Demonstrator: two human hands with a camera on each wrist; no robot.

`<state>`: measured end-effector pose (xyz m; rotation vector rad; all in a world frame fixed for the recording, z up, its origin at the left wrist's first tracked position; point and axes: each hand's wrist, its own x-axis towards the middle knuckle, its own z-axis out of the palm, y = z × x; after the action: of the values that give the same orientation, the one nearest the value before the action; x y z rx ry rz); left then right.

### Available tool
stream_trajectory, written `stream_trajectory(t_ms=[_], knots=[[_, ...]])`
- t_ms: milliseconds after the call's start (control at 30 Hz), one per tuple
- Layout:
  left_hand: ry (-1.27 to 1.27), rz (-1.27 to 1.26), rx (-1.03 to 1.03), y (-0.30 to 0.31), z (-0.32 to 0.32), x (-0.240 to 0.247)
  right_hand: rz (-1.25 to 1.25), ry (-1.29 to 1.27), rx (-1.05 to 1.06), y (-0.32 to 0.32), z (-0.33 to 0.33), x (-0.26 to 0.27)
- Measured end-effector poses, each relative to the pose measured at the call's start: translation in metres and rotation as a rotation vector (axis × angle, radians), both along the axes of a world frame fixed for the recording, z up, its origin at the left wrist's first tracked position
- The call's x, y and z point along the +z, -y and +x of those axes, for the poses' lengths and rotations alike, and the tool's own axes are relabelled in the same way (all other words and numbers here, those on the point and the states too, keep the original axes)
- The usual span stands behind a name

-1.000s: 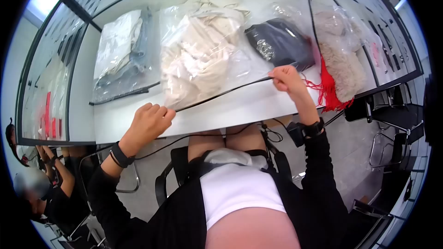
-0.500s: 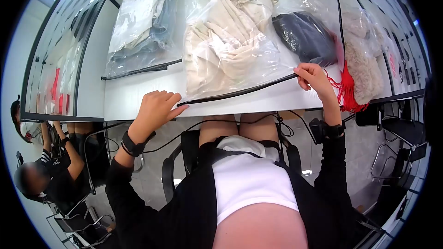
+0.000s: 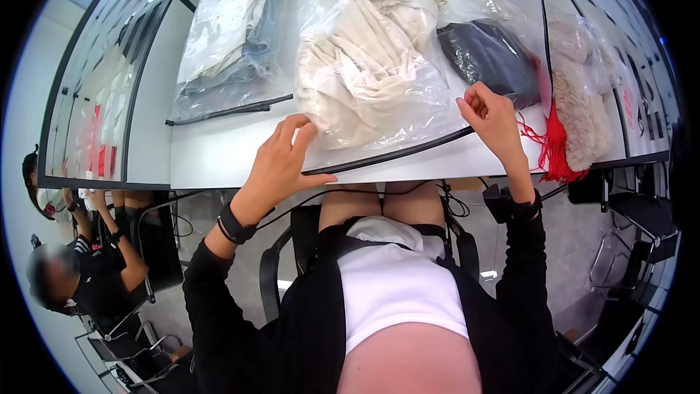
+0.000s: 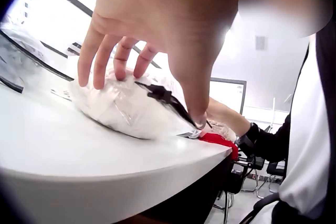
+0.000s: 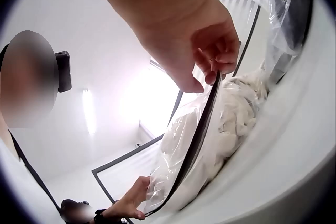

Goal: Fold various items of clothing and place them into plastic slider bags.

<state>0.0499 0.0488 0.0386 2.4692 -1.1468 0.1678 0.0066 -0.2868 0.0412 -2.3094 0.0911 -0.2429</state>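
Note:
A clear bag of cream cloth [image 3: 368, 66] lies on the white table, a black strip [image 3: 408, 152] along its near edge. My left hand [image 3: 275, 164] spreads over the bag's near left corner. In the left wrist view this hand [image 4: 157, 19] has long, straight fingers above the bag [image 4: 123, 111], its thumb by the strip [image 4: 178, 109]. At the strip's other end is my right hand [image 3: 497, 122], fingers loosely bent. The right wrist view shows that hand [image 5: 184, 37] with thumb and fingers apart beside the strip [image 5: 197, 140]; contact is unclear.
Left of the bag lies a bag of folded denim and white cloth [image 3: 226, 44]. To the right are a bagged dark item [image 3: 492, 58], a red tassel [image 3: 555, 142] and beige plush [image 3: 583, 113]. Glass panels flank the table. Another person [image 3: 102, 270] is at the far left.
My left hand has moved from the strip's end up over the bag's corner, its fingers spreading. My right fingers have loosened from their pinch on the strip. The head view has shifted.

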Motion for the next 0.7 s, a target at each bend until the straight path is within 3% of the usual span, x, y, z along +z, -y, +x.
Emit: stream_trajectory(t_ms=[233,367,500,600,700], knots=[[-0.046,-0.024,0.020,0.004,-0.002,-0.010,-0.047,0.191,0.196,-0.003,0.016,0.001],[0.070,-0.018,0.028,-0.002,0.003,-0.008,-0.008,0.045,0.197,0.013,0.040,0.023],[0.189,0.037,-0.021,0.002,0.002,0.000,-0.085,-0.017,0.346,0.047,0.099,0.036],[0.255,-0.040,-0.200,0.009,-0.002,-0.004,0.051,-0.234,0.331,0.050,0.151,0.048],[0.412,0.050,-0.429,0.026,-0.006,-0.011,-0.213,-0.001,0.464,0.044,0.206,0.028]])
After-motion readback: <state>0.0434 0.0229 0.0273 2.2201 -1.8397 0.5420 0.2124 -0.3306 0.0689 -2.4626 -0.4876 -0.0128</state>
